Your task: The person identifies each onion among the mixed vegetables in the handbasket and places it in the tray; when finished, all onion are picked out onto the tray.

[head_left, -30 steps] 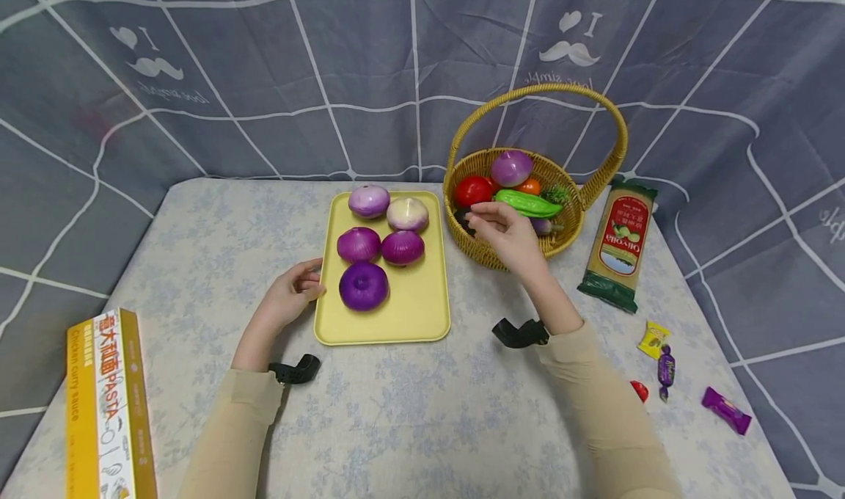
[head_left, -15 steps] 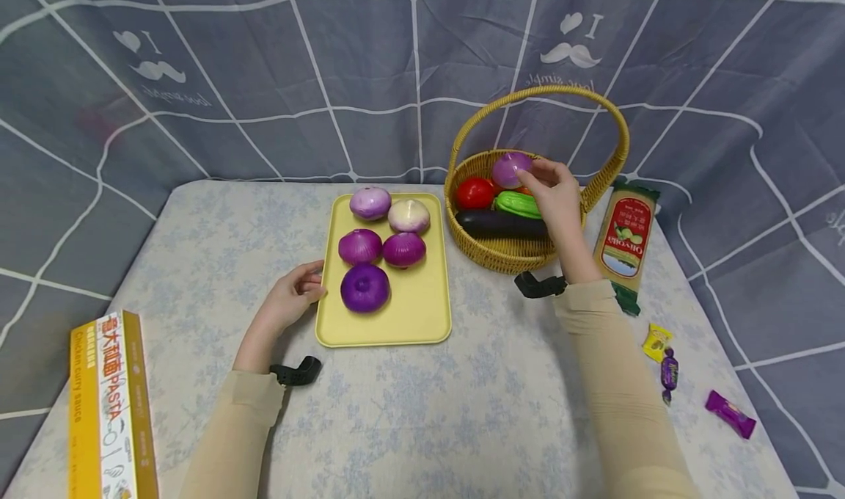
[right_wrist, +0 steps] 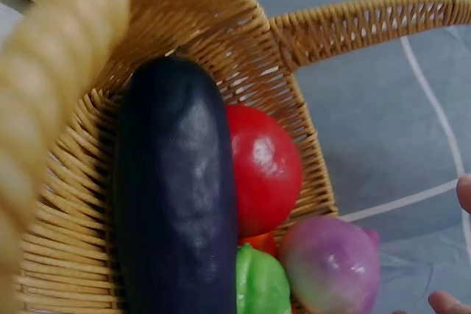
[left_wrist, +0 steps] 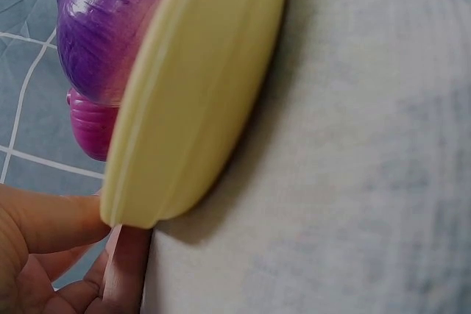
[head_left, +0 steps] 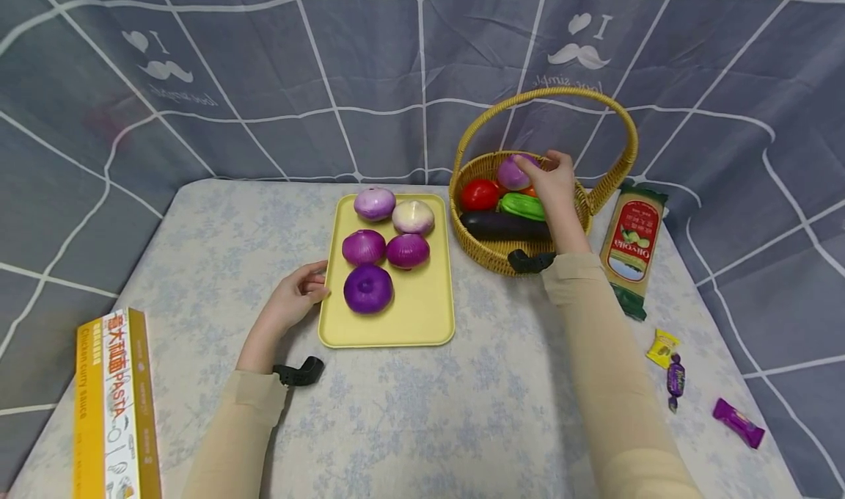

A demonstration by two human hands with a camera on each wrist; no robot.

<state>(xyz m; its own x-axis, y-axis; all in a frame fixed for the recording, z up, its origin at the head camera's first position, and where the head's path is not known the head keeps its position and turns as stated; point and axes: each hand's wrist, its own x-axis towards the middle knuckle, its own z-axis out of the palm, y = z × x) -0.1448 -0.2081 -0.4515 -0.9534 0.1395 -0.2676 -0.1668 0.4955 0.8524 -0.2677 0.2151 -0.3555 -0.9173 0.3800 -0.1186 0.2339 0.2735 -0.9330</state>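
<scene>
My right hand (head_left: 540, 169) reaches into the wicker basket (head_left: 491, 255), fingers spread at a pale purple onion (head_left: 510, 172). In the right wrist view its fingertips (right_wrist: 465, 190) hover just beside that onion (right_wrist: 331, 262), not closed on it. Under it lie a red tomato (right_wrist: 263, 168), a dark eggplant (right_wrist: 175, 189) and a green vegetable (right_wrist: 261, 284). My left hand (head_left: 312, 286) rests on the table with its fingers (left_wrist: 44, 222) against the left rim of the yellow tray (left_wrist: 199, 93). The tray (head_left: 422, 315) carries several purple onions, the darkest (head_left: 367, 289) nearest me.
A pasta packet (head_left: 634, 246) lies right of the basket. Wrapped candies (head_left: 662, 348) (head_left: 676, 379) (head_left: 738, 423) sit near the table's right edge. A yellow pasta box (head_left: 115, 403) stands at the front left. A grey patterned cloth hangs behind the table.
My right hand has moved from the basket's front, over the eggplant, up to the purple onion at the back. The left hand has stayed at the tray's rim.
</scene>
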